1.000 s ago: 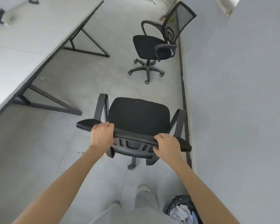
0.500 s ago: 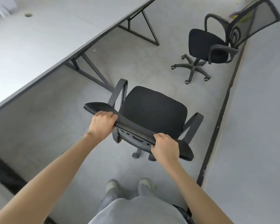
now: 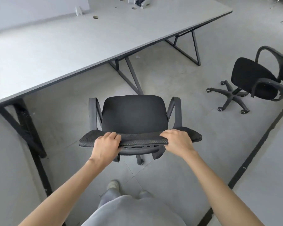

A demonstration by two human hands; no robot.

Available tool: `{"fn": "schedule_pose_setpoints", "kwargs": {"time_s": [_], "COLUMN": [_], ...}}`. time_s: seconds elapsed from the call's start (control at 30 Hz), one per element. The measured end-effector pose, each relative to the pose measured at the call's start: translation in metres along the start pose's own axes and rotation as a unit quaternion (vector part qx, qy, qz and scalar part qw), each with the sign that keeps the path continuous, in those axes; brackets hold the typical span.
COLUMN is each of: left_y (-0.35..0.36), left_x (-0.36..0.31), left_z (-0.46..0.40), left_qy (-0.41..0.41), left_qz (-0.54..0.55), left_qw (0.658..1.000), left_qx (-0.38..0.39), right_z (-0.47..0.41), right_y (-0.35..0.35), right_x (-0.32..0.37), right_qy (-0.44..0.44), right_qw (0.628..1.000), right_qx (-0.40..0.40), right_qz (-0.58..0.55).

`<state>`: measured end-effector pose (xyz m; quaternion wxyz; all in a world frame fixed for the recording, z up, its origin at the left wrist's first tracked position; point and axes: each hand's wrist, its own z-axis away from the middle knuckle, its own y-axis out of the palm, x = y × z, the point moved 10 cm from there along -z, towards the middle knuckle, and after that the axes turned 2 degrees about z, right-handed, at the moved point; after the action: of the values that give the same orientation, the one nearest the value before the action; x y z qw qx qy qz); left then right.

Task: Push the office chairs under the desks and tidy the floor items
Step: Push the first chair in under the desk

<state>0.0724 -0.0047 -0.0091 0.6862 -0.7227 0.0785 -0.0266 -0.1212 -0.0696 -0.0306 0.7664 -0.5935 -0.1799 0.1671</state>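
Both hands clamped on the top edge of the chair [image 3: 134, 118] backrest. Left hand [image 3: 105, 145] curled over the mesh rim left of centre, fingers hooked onto the front face, thumb hidden under the edge. Right hand [image 3: 176, 142] gripping the same rim right of centre, knuckles up, fingers wrapped forward. Both forearms bare, stretched out and converging slightly toward the backrest from the bottom corners of the view, wrists fairly straight.

Backrest top: black woven mesh, long and gently bowed, with a slotted plastic brace beneath. Ahead of it, a squarish black fabric seat with rounded corners, flanked by two looped grey plastic armrests. Below the backrest, parts of the base and one caster just visible.

Chair standing on the grey tiled floor [image 3: 178, 82], facing the desk [image 3: 72, 46] and not yet under it; seat front near the slanted dark metal desk leg [image 3: 132, 75]. Desk top pale grey, smooth, with a thin dark edge and round cable holes, running diagonally beyond and left of the chair. Another black leg [image 3: 28, 132] left of the chair.

Second chair [image 3: 255, 80] well to the right of the held chair, black seat, curved armrests, five-star base on casters, turned away from the desk. Behind the chair, light shoes [image 3: 113, 184] and grey trousers at the bottom.
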Motion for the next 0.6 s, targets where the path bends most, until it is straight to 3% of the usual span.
{"fn": "schedule_pose_setpoints", "kwargs": {"time_s": [0.37,0.6], "left_y": [0.001,-0.003], "left_x": [0.028,0.087], "left_z": [0.035,0.041], "left_qy": [-0.194,-0.26], "left_qz": [0.056,0.053], "left_qw": [0.978,0.963], "left_qx": [0.041,0.035], "right_z": [-0.071,-0.127], "right_y": [-0.029,-0.033], "right_x": [0.052,0.11], "right_qy": [-0.218,-0.275], "right_qw": [0.972,0.957], "right_qx": [-0.064,-0.044], "right_qz": [0.064,0.081]}}
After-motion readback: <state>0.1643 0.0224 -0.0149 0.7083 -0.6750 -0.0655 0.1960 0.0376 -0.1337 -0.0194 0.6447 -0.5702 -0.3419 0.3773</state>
